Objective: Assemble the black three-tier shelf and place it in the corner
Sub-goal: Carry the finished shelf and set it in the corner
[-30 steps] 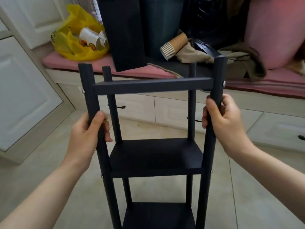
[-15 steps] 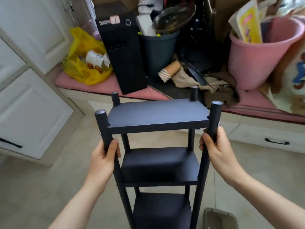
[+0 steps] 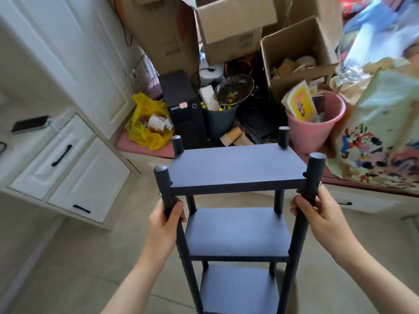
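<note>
The black three-tier shelf (image 3: 237,168) stands upright in front of me, its three boards stacked between four round posts. My left hand (image 3: 164,220) grips the near left post just below the top board. My right hand (image 3: 317,214) grips the near right post at the same height. The shelf's feet are out of view below the frame, so I cannot tell whether it rests on the tiled floor (image 3: 74,264).
White cabinets with black handles (image 3: 68,168) run along the left, a phone (image 3: 30,124) on top. Behind the shelf a pink-cushioned bench holds a yellow bag (image 3: 147,123), black computer tower (image 3: 184,109), dark bin (image 3: 221,116), pink bucket (image 3: 315,130), cardboard boxes (image 3: 229,28) and a cartoon-print bag (image 3: 381,137).
The view has tilted up and back, so the top board now shows from above and sits lower in frame. Both hands keep their grip on the front posts.
</note>
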Motion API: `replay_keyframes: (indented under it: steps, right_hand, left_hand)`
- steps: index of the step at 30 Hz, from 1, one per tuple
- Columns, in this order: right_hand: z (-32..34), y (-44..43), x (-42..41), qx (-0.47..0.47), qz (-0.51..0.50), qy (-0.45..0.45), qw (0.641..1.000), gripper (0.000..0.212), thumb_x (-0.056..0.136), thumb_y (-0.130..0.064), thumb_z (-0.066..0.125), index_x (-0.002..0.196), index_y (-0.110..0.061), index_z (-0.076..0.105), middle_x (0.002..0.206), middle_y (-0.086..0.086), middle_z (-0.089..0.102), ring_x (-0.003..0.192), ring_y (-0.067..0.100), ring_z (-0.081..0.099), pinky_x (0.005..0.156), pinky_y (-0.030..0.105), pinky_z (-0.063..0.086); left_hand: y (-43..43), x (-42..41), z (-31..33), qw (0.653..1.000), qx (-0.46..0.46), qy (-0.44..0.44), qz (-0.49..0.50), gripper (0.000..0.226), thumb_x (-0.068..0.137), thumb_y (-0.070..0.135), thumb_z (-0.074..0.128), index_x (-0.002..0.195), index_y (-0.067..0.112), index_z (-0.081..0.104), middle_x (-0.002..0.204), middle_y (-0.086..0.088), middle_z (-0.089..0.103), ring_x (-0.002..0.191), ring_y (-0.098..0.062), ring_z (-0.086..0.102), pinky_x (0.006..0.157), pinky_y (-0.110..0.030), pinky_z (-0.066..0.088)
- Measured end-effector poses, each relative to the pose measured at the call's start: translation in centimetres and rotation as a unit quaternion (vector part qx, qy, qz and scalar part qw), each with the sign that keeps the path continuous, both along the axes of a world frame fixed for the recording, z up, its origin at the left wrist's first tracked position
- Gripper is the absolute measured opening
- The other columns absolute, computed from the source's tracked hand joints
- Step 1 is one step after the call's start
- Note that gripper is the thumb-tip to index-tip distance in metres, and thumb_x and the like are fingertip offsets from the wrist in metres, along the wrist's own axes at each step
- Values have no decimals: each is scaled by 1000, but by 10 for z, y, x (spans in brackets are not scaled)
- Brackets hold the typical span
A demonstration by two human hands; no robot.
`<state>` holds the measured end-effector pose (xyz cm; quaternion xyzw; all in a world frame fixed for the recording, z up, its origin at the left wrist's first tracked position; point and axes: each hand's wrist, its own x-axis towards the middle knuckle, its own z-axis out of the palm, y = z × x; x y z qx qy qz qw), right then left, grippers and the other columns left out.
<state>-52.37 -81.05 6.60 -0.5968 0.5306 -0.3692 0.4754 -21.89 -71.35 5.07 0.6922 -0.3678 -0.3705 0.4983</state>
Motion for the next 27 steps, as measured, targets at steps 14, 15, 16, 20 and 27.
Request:
replay_keyframes:
  steps: [14,15,16,20,27]
  right_hand:
    - [81,120,-46,48,-201,-41,978,34,92,-11,66,99,-44,69,99,-9,74,94,4,69,91,41,52]
    - [82,125,-51,49,-217,-44,974,33,92,-11,66,99,-43,69,99,-9,74,94,4,69,91,43,52]
    - [82,130,-58,50,-237,-44,969,32,92,-11,66,101,-42,69,100,-9,74,94,3,69,92,44,52]
    - [76,152,-93,44,-316,-53,946,36,93,-6,65,104,-40,69,103,-11,74,96,3,69,93,43,52]
    - [67,197,-165,37,-408,-62,910,38,94,-12,66,100,-49,65,102,-16,73,98,1,68,96,43,53]
  left_hand:
    - [15,-44,78,993,-31,38,-106,23,96,7,65,103,29,68,87,11,75,83,-3,70,69,-9,50]
    - [12,-49,80,992,-36,39,-118,23,96,7,66,102,29,68,87,11,75,83,-3,70,69,-10,50]
    - [10,-56,82,989,-39,40,-134,24,95,7,66,102,30,69,88,10,76,84,-4,71,69,-10,51]
    - [1,-97,91,976,-53,50,-204,32,95,12,68,95,44,71,95,11,76,89,-1,71,67,-7,49]
    - [1,-180,97,954,-58,54,-288,31,94,8,69,97,38,73,98,6,77,93,-6,73,72,-9,51]
